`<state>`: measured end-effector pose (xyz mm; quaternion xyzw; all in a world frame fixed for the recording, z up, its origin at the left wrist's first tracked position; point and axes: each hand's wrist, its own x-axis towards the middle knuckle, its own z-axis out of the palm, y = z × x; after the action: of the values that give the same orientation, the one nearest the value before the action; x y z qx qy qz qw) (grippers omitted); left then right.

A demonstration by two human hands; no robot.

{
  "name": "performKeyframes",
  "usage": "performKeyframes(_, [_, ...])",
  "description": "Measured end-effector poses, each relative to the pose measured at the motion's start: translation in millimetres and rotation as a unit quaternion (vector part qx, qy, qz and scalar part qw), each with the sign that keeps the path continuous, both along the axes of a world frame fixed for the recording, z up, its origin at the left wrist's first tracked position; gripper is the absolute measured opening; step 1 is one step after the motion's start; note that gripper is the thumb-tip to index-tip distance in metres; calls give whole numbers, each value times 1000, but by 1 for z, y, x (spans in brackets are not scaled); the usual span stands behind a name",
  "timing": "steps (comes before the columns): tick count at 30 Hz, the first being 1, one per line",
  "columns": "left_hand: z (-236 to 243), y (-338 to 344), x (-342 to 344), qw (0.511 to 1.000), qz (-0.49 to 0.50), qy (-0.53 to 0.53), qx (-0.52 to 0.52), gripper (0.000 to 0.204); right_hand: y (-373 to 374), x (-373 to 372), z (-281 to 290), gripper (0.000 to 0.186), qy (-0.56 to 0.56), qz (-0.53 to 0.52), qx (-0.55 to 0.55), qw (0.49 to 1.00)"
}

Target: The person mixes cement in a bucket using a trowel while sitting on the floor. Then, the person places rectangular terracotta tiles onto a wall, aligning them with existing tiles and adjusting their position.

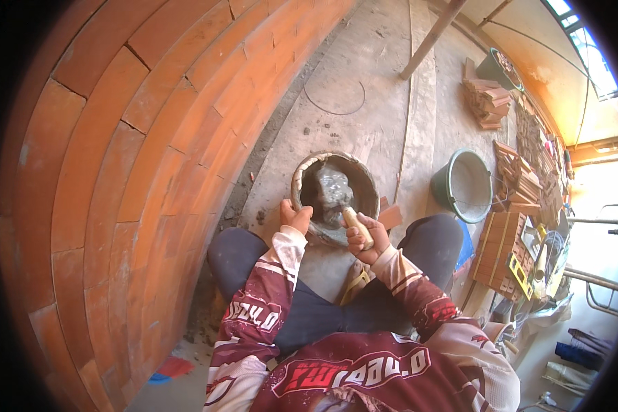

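The right grip clasped a trowel by its handle, blade end just ahead in grey mix inside a bucket; to its left, the left grip pinched the rim. Slackened, that hold could have let a hard scoop tip the bucket.

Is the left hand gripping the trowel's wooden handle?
No, the right hand grips the wooden handle, while the left hand holds the mortar bucket's rim.
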<state>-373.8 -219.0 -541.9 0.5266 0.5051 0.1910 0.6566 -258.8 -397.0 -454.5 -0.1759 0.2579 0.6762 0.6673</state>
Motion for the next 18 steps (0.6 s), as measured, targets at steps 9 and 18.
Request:
performKeyframes(9, [17, -8, 6, 997, -1, 50, 61, 36, -48, 29, 56, 43, -114, 80, -64, 988])
performKeyframes(18, [42, -19, 12, 995, -36, 64, 71, 49, -5, 25, 91, 26, -914, 388, -109, 34])
